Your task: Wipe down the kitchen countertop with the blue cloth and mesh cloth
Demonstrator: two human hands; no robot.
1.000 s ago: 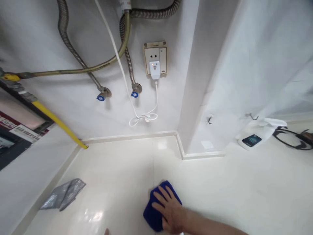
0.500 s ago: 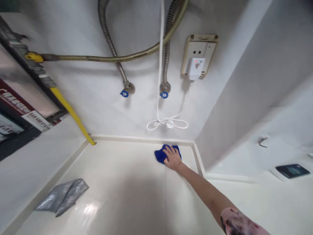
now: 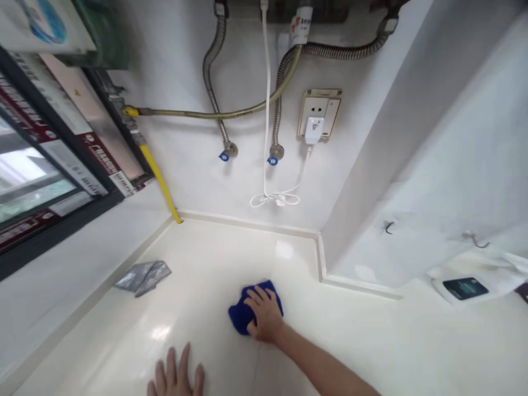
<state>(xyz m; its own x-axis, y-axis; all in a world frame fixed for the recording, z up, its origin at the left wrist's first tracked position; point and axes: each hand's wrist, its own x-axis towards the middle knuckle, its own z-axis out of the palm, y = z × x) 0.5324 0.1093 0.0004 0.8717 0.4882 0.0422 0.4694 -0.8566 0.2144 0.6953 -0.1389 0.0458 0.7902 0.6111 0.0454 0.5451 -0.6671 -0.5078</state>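
Observation:
My right hand (image 3: 264, 316) presses down on a folded blue cloth (image 3: 240, 316) on the white countertop (image 3: 214, 258), its fingers bent over the fabric. Part of the cloth is hidden beneath the palm. At the bottom edge, my left hand (image 3: 176, 374) has its fingers spread and holds nothing; its wrist is out of view. Left of the cloth, near the left wall, lies a crumpled silver-grey packet (image 3: 144, 276), apart from both hands.
A yellow pipe (image 3: 160, 184) enters the counter's back left corner. Above hang a looped white cable (image 3: 267, 121), metal hoses (image 3: 210, 77) with blue-handled valves and a wall socket (image 3: 319, 113). On the right are a jutting wall, hooks (image 3: 388, 227) and a white device with a dark screen (image 3: 466, 287).
My right hand and the cloth have come away from the back edge, toward me and slightly left. My left hand has entered at the bottom. The view has shifted.

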